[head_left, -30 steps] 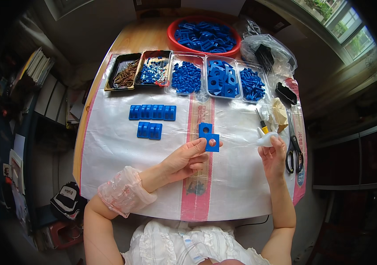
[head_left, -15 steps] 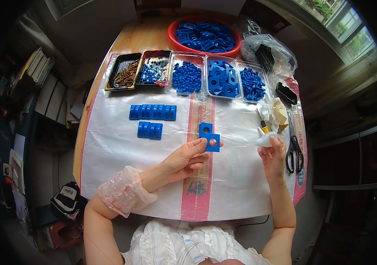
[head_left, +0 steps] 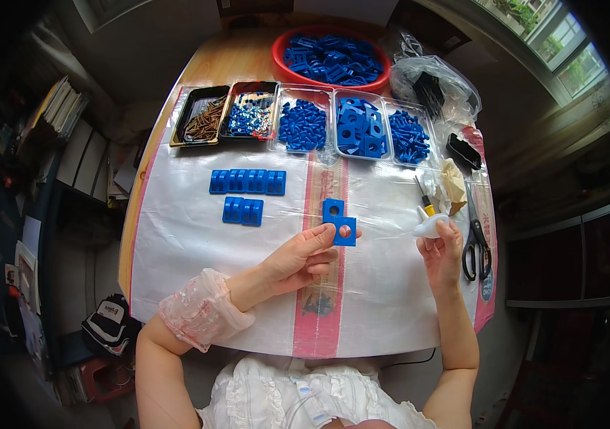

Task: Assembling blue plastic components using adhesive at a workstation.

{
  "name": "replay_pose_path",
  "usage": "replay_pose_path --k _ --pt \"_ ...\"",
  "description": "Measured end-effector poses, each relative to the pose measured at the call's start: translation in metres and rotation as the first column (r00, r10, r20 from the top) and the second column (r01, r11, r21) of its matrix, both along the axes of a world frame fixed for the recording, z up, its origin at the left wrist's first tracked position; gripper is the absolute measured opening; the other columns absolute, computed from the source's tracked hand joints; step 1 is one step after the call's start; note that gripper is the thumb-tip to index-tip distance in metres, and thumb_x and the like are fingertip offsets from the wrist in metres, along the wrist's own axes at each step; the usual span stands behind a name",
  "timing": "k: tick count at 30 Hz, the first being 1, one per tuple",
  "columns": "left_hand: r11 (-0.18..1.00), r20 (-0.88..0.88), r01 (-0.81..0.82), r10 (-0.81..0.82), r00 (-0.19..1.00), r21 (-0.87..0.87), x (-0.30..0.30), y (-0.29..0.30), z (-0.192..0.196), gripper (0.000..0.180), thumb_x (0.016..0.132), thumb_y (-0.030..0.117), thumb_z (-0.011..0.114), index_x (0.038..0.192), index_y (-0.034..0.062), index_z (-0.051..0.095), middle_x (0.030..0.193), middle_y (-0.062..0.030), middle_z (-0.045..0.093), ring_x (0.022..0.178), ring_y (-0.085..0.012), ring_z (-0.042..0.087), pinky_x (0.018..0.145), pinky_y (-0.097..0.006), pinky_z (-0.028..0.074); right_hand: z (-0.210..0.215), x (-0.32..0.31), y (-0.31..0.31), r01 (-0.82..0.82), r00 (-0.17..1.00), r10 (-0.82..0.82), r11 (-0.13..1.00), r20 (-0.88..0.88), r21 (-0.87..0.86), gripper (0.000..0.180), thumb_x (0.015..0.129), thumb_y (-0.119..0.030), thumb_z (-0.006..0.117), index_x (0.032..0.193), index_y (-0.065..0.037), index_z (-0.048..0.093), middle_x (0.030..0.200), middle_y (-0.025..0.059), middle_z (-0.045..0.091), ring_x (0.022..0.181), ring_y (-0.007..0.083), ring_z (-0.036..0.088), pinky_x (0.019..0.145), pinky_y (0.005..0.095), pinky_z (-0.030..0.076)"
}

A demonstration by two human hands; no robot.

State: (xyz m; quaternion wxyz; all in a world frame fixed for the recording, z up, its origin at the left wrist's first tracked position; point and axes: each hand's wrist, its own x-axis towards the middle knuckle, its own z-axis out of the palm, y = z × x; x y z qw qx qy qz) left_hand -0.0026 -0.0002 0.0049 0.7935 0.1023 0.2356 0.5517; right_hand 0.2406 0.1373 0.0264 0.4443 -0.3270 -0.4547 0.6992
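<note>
Between the thumb and fingers of my left hand (head_left: 303,256) is a flat blue square plate with a round hole (head_left: 346,241), held over the middle of the table. Just behind it shows a second blue plate with a hole (head_left: 332,205), partly covered; whether it lies on the table or is held too, I cannot tell. On the right, my right hand (head_left: 443,250) is closed round a small white squeeze bottle (head_left: 430,226), its pointed tip tilted up and to the left. Left of centre rest two rows of blue ridged parts (head_left: 248,181).
Along the back stand trays of brown screws (head_left: 205,120), nuts (head_left: 249,118), small blue pieces (head_left: 301,125), blue plates (head_left: 362,129) and blue plugs (head_left: 410,136). Behind is a red basin (head_left: 276,61) of blue parts. Scissors (head_left: 470,261) and a screwdriver (head_left: 428,204) lie right.
</note>
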Motion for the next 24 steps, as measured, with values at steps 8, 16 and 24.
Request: replay_pose_path --k 8,16,24 --pt "1.000 0.014 0.002 -0.002 1.000 0.001 -0.0003 0.0004 -0.0008 0.035 0.100 0.033 0.056 0.123 0.0063 0.057 0.114 0.0021 0.059 0.057 0.0012 0.032 0.046 -0.014 0.029 0.0012 -0.0003 -0.0005 0.012 1.000 -0.012 1.000 0.003 -0.001 0.016 0.091 -0.020 0.062 0.088 -0.005 0.058 0.062 -0.0026 0.054 0.043 0.0006 0.034 0.043 0.0188 0.029" --pt "1.000 0.003 0.010 -0.010 1.000 0.001 -0.0004 0.0000 -0.0014 0.038 0.100 0.034 0.056 0.125 0.0056 0.056 0.110 0.0033 0.059 0.058 0.0013 0.032 0.045 -0.014 0.028 0.0008 0.0007 0.0002 0.005 1.000 -0.005 1.000 -0.001 0.005 0.016 0.091 -0.021 0.062 0.088 -0.005 0.058 0.062 -0.0023 0.055 0.044 0.0008 0.035 0.043 0.0187 0.030" --pt "1.000 -0.007 0.005 -0.005 1.000 -0.005 -0.0001 0.0001 0.0011 0.039 0.099 0.034 0.057 0.125 0.0049 0.056 0.099 0.0050 0.057 0.057 0.0011 0.030 0.045 -0.014 0.028 0.0011 0.0004 -0.0006 0.011 1.000 -0.011 1.000 0.003 0.004 0.017 0.091 -0.021 0.062 0.088 -0.005 0.058 0.062 -0.0016 0.055 0.044 0.0012 0.036 0.043 0.0188 0.030"
